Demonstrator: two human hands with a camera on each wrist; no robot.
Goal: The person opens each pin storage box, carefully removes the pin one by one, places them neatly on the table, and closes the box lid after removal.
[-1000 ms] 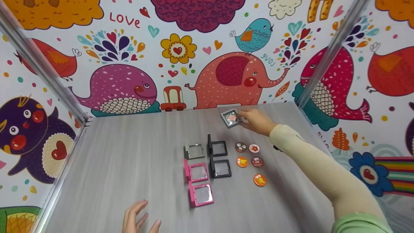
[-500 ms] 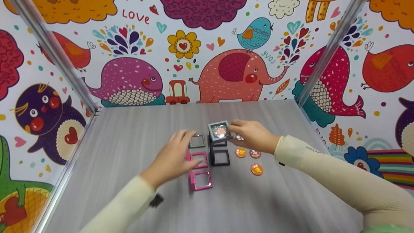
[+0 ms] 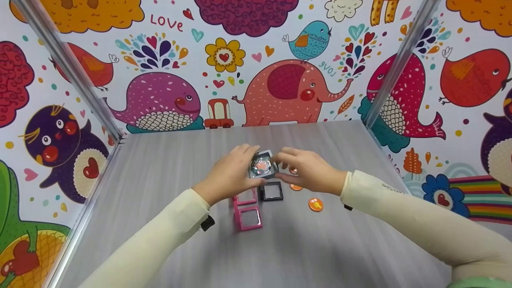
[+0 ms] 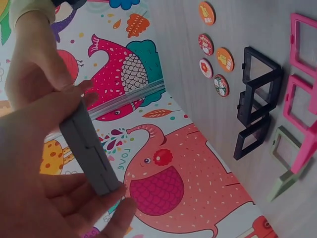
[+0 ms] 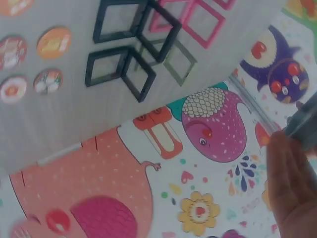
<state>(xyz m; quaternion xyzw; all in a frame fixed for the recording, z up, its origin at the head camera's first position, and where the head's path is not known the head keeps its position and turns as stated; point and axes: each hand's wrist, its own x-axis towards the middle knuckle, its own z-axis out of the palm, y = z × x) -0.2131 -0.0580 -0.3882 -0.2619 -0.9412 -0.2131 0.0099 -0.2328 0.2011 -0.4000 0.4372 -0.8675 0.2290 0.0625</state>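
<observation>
Both hands hold a small grey display case [image 3: 263, 175] above the table, with a round pinkish badge [image 3: 262, 165] showing through its clear window. My left hand [image 3: 228, 174] grips the case's left side, thumb along the near edge. At the right edge, my right hand [image 3: 314, 170] has curled fingers and a thumb on the case. Seen edge-on in the left wrist view, the grey case [image 4: 91, 148] is closed, with a latch-like seam along its side. In the right wrist view, only part of the case [image 5: 304, 121] shows, beside the hand [image 5: 290, 183].
Below the hands stand opened black frames [image 4: 247, 82], pink frames [image 3: 249, 228] and a pale green frame [image 4: 275, 144]. Several round badges lie to their right, among them an orange one [image 3: 316, 204]. Patterned walls enclose the grey table [image 3: 168, 168].
The right hand has brought the grey case from the back right to the middle, nearer the body. My left hand has risen from the front edge and taken hold of its left side.
</observation>
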